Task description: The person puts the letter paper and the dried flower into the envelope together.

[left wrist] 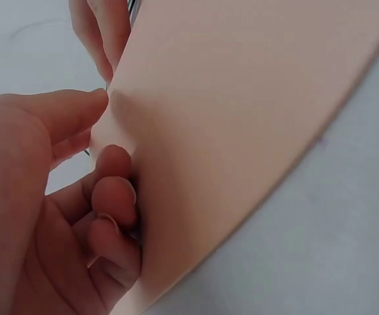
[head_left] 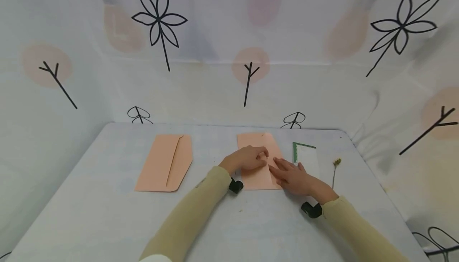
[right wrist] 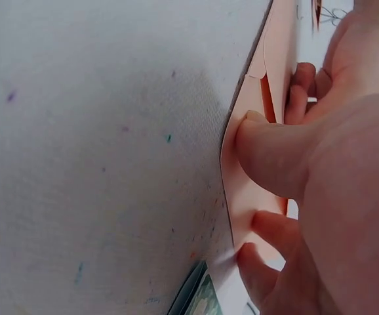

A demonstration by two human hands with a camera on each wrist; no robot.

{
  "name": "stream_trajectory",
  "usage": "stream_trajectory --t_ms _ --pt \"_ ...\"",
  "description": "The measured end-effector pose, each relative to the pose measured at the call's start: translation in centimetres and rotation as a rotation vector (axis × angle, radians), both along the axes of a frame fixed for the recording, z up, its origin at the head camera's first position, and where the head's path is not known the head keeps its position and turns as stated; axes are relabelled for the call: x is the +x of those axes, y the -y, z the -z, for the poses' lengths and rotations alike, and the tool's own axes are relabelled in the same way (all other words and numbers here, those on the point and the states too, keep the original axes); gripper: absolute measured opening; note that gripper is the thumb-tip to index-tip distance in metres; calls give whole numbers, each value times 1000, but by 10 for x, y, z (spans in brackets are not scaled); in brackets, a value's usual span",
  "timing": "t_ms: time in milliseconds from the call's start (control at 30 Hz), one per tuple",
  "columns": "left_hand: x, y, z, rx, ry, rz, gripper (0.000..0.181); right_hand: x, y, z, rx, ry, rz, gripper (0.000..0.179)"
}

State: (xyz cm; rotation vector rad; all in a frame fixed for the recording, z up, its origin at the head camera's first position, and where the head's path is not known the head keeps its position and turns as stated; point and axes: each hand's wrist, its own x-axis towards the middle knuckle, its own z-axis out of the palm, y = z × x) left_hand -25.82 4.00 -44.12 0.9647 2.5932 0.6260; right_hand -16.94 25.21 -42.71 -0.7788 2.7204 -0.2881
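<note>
A peach paper envelope [head_left: 249, 139] lies on the table in front of me, its lengthwise opening facing up. My left hand [head_left: 246, 158] has curled fingers against its left panel, with thumb and forefinger at the edge of the opening. In the right wrist view, a dark gap [right wrist: 268, 100] shows that this edge stands slightly raised. My right hand [head_left: 295, 180] spreads its fingers over the right side, and the thumb [right wrist: 258, 141] presses on the paper in the right wrist view. Whatever may be inside the envelope is hidden.
A second peach envelope [head_left: 155, 166] lies flat to the left. Right of the hands are a white card with a green border [head_left: 308, 154], partly covered by my right hand, and a dried flower stem [head_left: 336, 163]. A printed cloth backdrop [head_left: 211, 86] stands behind the table.
</note>
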Motion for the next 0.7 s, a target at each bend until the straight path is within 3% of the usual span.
stream_trajectory --t_ms 300,700 --pt "-3 1 6 39 24 -28 21 -2 -5 5 -36 -59 -9 53" --pt "-2 -2 9 5 29 -48 20 -5 -7 7 -152 -154 51 42"
